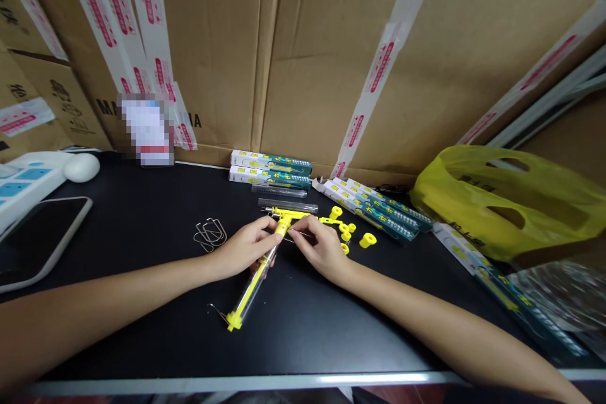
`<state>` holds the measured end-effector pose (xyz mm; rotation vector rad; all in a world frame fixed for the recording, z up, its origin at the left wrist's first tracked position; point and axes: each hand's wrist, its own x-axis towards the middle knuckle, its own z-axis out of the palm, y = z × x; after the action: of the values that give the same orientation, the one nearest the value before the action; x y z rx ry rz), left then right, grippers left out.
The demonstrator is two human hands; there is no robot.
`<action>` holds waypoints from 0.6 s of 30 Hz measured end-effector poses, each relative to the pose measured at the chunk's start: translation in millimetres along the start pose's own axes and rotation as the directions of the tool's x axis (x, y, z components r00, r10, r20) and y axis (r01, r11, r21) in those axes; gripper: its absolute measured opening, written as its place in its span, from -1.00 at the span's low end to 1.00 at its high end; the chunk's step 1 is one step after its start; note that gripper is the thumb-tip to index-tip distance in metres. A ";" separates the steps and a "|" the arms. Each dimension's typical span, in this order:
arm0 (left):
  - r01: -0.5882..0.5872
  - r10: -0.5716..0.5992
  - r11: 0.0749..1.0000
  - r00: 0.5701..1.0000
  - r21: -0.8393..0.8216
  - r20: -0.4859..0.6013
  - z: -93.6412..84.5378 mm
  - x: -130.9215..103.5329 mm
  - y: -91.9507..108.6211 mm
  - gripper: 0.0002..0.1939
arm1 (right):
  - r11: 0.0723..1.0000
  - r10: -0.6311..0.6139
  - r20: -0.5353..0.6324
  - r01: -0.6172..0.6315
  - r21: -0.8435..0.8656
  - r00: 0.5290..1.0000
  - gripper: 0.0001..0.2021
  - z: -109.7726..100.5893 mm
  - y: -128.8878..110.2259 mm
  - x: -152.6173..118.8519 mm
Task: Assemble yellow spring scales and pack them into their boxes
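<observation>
My left hand (250, 245) is closed around the upper part of a spring scale (252, 284), a clear tube with a yellow strip inside. The scale lies tilted, its yellow end cap and a wire hook toward me. Close beside its top end, my right hand (324, 247) pinches a thin metal wire hook (301, 233). Several yellow plastic caps (367, 240) and small parts lie just right of that hand. Loose wire hooks (211, 235) sit in a pile left of my left hand. Behind the hands are clear tubes (293, 206); fingers partly hide the scale's top.
Printed narrow boxes (271, 174) lie at the back, with more boxes (379, 209) to their right. A yellow plastic bag (502, 214) stands at the right. On the left are a phone (40, 243) and a white power strip (28, 183). Large cardboard (312, 76) walls off the back.
</observation>
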<state>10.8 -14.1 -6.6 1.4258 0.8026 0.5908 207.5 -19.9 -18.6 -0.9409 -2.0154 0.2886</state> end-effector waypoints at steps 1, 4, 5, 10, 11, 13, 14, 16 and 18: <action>0.000 0.000 1.000 1.000 0.002 -0.001 0.0 -0.1 -0.1 -0.68 | 1.000 0.002 0.005 -0.002 0.006 1.000 -0.92 -0.1 0.0 0.1; -0.008 0.008 1.000 1.000 0.003 0.004 0.0 -0.3 -0.6 -0.67 | 0.999 0.017 0.024 -0.018 0.029 1.000 -0.93 -0.6 -0.3 0.2; -0.011 0.011 1.000 1.000 0.003 0.005 0.0 -0.4 -0.7 -0.67 | 0.999 0.016 0.025 -0.017 0.034 1.000 -0.94 -0.8 -0.3 0.0; -0.016 0.016 1.000 1.000 0.024 0.000 0.1 -0.1 -1.6 -0.66 | 1.000 0.011 0.041 -0.011 -0.002 0.999 -0.94 -1.3 0.8 -1.8; -0.019 0.019 0.999 1.000 0.034 -0.002 0.0 0.1 -1.8 -0.66 | 1.000 0.020 0.047 -0.020 -0.009 0.999 -0.93 -1.1 1.2 -2.1; -0.023 0.024 0.998 1.000 0.052 -0.005 -0.2 0.3 -2.4 -0.66 | 0.999 0.035 0.046 -0.034 -0.012 0.998 -0.91 -0.6 2.1 -2.5; -0.024 0.025 0.998 1.000 0.057 -0.004 -0.4 0.3 -2.6 -0.66 | 0.999 0.040 0.042 -0.040 -0.011 0.998 -0.91 -0.4 2.4 -2.5; -0.025 0.025 0.998 1.000 0.065 -0.004 -0.6 0.1 -2.8 -0.66 | 0.999 0.039 0.033 -0.039 -0.007 0.999 -0.90 -0.1 2.8 -2.3; -0.025 0.025 0.997 1.000 0.072 -0.002 -0.6 -0.2 -2.4 -0.66 | 1.000 0.023 0.031 -0.023 -0.003 0.999 -0.91 -0.3 2.7 -1.8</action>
<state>9.9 -14.0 -8.9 1.5033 0.8160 0.5882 209.7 -19.4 -21.0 -0.9674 -2.0352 0.3147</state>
